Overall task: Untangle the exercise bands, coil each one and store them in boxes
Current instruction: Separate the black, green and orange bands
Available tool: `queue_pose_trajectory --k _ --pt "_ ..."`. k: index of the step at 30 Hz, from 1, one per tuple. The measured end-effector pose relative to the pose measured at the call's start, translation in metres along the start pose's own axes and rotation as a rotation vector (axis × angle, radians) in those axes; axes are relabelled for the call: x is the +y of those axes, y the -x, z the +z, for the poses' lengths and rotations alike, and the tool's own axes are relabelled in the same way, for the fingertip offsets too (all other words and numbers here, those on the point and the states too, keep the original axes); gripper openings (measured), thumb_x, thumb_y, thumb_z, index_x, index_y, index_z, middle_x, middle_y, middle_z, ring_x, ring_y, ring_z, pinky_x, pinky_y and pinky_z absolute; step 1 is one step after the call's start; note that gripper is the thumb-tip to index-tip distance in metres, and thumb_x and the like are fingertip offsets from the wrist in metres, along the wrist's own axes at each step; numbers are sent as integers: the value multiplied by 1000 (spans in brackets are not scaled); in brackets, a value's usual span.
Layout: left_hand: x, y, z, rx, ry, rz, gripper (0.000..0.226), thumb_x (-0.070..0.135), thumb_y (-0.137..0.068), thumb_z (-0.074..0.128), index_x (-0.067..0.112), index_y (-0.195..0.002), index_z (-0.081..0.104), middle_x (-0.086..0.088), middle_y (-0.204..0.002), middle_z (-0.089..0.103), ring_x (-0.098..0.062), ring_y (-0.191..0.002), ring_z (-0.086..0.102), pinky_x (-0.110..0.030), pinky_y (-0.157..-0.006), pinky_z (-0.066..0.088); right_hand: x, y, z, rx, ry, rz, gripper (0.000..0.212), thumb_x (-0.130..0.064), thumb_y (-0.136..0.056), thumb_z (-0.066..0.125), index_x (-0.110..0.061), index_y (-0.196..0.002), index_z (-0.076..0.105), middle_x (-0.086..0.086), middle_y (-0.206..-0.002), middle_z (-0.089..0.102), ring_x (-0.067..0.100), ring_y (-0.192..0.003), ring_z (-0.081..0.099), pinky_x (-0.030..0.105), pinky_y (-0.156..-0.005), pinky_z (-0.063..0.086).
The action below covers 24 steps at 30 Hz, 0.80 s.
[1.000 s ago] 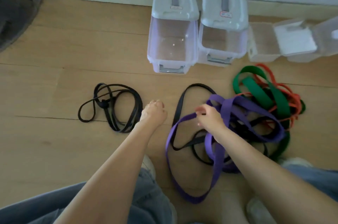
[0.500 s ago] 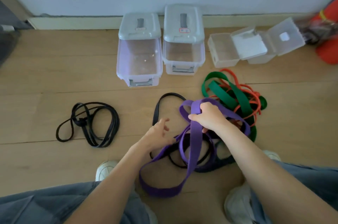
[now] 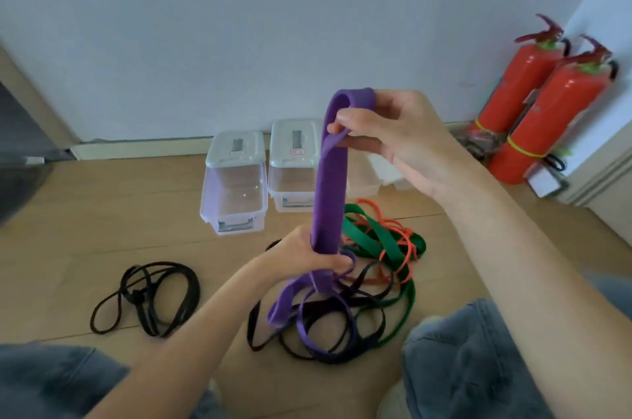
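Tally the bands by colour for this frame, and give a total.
Purple band, held by both hands: 1
Green band: 1
Orange band: 1
Black thin band lying apart on the left: 1
Black strap in the tangle: at least 1; the overlaps hide whether there are more
Total: at least 5

Purple band (image 3: 329,193), green band (image 3: 383,240), orange band (image 3: 396,230), prob. black bands (image 3: 150,295).

The purple band (image 3: 329,193) hangs taut and upright between the right grip (image 3: 393,141) above and the left grip (image 3: 307,256) below, its tail trailing into the tangled green band (image 3: 383,240), orange band (image 3: 400,230) and black band (image 3: 307,346) beneath. Two clear lidded boxes (image 3: 236,193) stand beyond.
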<state>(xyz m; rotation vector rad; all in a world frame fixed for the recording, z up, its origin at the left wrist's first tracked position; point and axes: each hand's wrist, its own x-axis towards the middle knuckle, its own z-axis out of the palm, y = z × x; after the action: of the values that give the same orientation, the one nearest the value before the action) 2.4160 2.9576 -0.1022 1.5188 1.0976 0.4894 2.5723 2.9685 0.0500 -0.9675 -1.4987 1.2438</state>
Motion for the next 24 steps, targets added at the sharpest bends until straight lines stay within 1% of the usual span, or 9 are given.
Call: queue_pose_trajectory --k 3,6,9,13,14,17,20,21,24 --pt "-12 8 -14 195 -204 -55 19 10 -74 75 15 -81 58 -4 -78 63 -22 -78 61 -35 -73 51 7 5 -9 153 -71 -6 6 3 -83 62 -2 -85 65 6 -72 67 17 -72 68 31 -73 58" --pt "1 25 -69 465 -280 -65 29 0 -74 68 9 -91 47 -9 -75 57 -22 -64 56 -25 -58 46 47 16 -26 215 -47 301 13 0 -86 59 4 -98 59 11 -83 66 21 -79 66 28 -71 57" --pt "38 34 -89 322 -386 -4 40 4 -73 67 16 -102 42 -2 -73 58 -13 -59 52 -19 -53 43 84 23 -18 53 293 648 48 -13 -81 70 -5 -123 49 11 -119 60 24 -108 58 38 -91 50" --pt "85 29 -75 44 -706 93 39 15 -70 70 18 -101 46 5 -79 57 -8 -66 49 -20 -58 39 84 13 11 -128 810 289 105 -33 -63 84 -21 -147 20 4 -153 22 22 -141 21 40 -113 25" --pt "91 28 -73 -4 -773 79 37 17 -70 71 18 -99 48 6 -79 56 -8 -67 49 -21 -59 39 83 13 16 -213 770 234 103 -30 -64 83 -25 -146 20 1 -152 24 14 -140 24 34 -112 27" --pt "94 25 -72 -93 -900 4 33 20 -71 73 19 -98 53 5 -84 56 -13 -74 52 -24 -65 42 86 23 23 -427 387 295 58 -14 -74 72 -22 -126 48 -10 -115 60 -3 -105 56 19 -92 45" --pt "82 21 -70 -113 -926 -25 33 24 -72 73 20 -96 50 9 -80 50 -11 -71 48 -22 -60 39 91 29 22 -352 -90 423 34 -10 -74 65 -25 -104 62 -8 -96 70 5 -93 63 17 -78 45" --pt "77 19 -67 -117 -927 -36 33 25 -72 73 19 -96 50 9 -79 49 -11 -71 48 -21 -58 38 95 28 24 -351 -63 436 31 -20 -72 71 -29 -101 63 -8 -96 70 7 -92 64 19 -79 44" --pt "57 7 -59 -127 -901 -81 36 24 -72 74 14 -102 55 2 -88 55 -18 -81 52 -24 -65 40 113 28 43 -392 530 411 47 -39 -66 80 -24 -102 55 -8 -93 64 11 -89 62 21 -74 45"
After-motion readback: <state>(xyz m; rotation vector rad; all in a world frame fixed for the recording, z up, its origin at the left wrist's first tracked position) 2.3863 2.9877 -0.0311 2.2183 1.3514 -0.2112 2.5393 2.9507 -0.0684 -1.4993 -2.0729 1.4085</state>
